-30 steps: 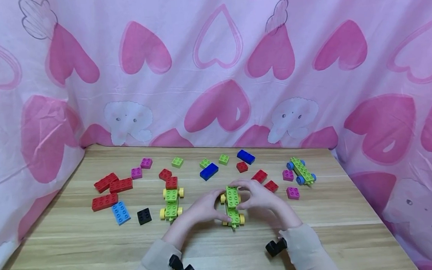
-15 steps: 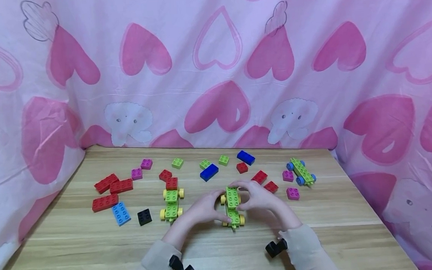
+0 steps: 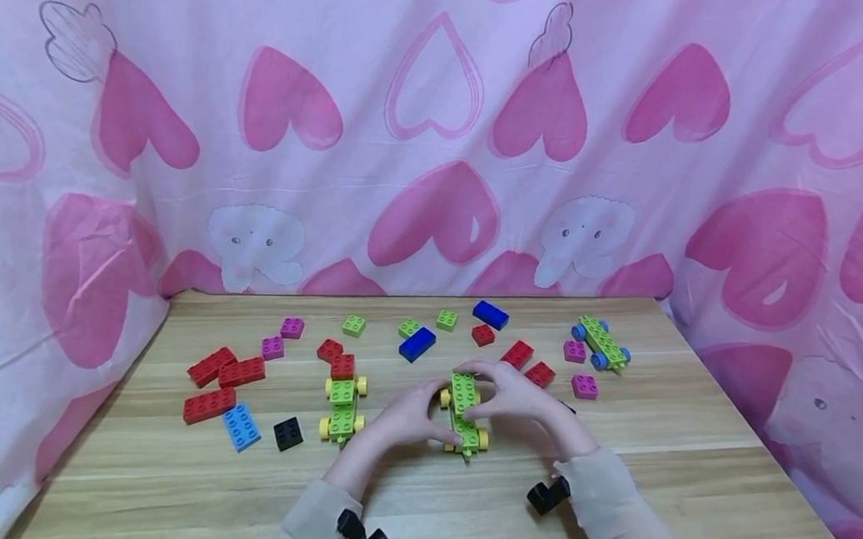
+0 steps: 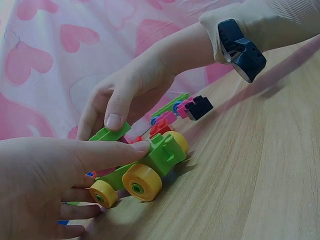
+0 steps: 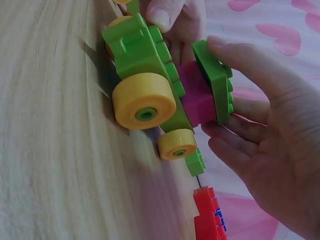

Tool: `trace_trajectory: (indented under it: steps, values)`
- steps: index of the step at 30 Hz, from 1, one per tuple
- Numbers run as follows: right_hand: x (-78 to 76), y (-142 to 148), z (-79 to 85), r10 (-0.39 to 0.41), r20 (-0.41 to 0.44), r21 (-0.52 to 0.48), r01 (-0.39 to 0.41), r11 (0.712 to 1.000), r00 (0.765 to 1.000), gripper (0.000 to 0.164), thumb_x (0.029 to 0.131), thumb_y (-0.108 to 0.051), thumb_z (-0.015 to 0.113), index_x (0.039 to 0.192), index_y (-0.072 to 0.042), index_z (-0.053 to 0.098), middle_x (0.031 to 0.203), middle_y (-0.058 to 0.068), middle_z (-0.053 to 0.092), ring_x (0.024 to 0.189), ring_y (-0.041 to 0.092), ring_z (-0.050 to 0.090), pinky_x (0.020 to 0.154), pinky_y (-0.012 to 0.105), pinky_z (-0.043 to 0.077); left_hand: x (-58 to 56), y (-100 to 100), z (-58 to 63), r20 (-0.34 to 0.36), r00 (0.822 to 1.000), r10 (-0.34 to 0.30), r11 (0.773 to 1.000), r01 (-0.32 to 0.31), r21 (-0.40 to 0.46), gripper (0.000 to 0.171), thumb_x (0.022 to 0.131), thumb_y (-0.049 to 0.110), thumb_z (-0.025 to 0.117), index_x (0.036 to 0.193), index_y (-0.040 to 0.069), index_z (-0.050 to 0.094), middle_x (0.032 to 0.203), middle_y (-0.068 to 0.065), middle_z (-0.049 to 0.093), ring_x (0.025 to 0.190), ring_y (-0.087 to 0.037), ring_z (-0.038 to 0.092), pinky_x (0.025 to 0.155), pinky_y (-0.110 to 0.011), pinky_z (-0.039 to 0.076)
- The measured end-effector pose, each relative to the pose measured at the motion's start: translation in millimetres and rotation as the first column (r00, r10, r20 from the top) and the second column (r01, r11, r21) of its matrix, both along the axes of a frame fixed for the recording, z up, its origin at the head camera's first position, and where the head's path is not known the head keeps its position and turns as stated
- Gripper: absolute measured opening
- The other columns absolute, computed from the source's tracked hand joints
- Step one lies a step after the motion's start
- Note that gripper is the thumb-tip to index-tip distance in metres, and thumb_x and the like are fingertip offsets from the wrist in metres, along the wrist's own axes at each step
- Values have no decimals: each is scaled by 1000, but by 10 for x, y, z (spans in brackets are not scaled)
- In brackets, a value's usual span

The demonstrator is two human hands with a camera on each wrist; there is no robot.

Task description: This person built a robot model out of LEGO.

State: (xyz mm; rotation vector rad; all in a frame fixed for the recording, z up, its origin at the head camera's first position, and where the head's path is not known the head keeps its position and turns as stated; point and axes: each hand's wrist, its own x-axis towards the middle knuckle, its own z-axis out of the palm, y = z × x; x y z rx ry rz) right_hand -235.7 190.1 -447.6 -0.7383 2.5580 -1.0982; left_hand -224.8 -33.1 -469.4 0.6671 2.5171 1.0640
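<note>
A toy car chassis, green with yellow wheels, stands on the table between both hands. It carries a magenta brick with a green brick on top. My left hand holds the chassis, its thumb lying along the top near one end; its other fingers are partly hidden behind the wheels. My right hand pinches the upper green brick between thumb and fingers. A second yellow-wheeled green car stands left of my left hand.
Red bricks, a light blue brick and a black brick lie left. Dark blue bricks and small green bricks lie farther back. At right are a blue-wheeled green car, magenta bricks and another black brick.
My right hand has shifted slightly left and its thumb reaches farther over the green brick. A bit of black shows beside the right wrist now. The left hand stays in place.
</note>
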Motion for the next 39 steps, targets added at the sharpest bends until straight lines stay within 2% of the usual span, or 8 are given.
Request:
trace_trajectory:
  steps: [3,10,14,30,39]
  values:
    - [3,-22,5,-13,-10,3,13,1000,1000,63,80,-32,80,135,-13,56,139,6,57,133,30,47,109,61,36,-1,-1,2,-1,1000,0,1000,0,4,98,70,46,86,148,8,41,151,-14,44,140,-35,40,114,-53,34]
    - [-28,-43,-9,15,-55,5,-15,1000,998,64,80,-29,80,134,-5,56,134,11,60,129,32,51,107,57,41,-2,0,-9,-2,1000,1,1000,-1,18,98,70,45,86,148,8,41,151,-14,44,140,-35,40,114,-53,34]
    - [-29,-43,-30,11,-44,-20,-12,1000,999,65,80,-27,80,134,-2,55,134,12,60,128,32,52,106,56,42,3,2,2,3,1000,2,1000,-2,20,97,70,44,86,148,8,41,151,-14,44,140,-35,40,114,-53,34]
    - [-15,-47,-13,-7,6,-42,7,999,1000,64,80,-25,80,135,-4,55,136,12,57,129,31,50,108,54,42,2,9,4,-4,1000,1,1000,0,22,97,70,44,86,147,6,41,149,-16,45,139,-36,41,113,-54,34]
    - [-2,-56,-4,-11,-5,-27,11,1000,1000,64,80,-24,80,135,-3,55,136,13,57,129,32,50,108,54,41,2,5,-8,2,1000,4,1000,-5,24,97,70,45,86,148,7,41,150,-14,44,139,-35,40,113,-54,35]
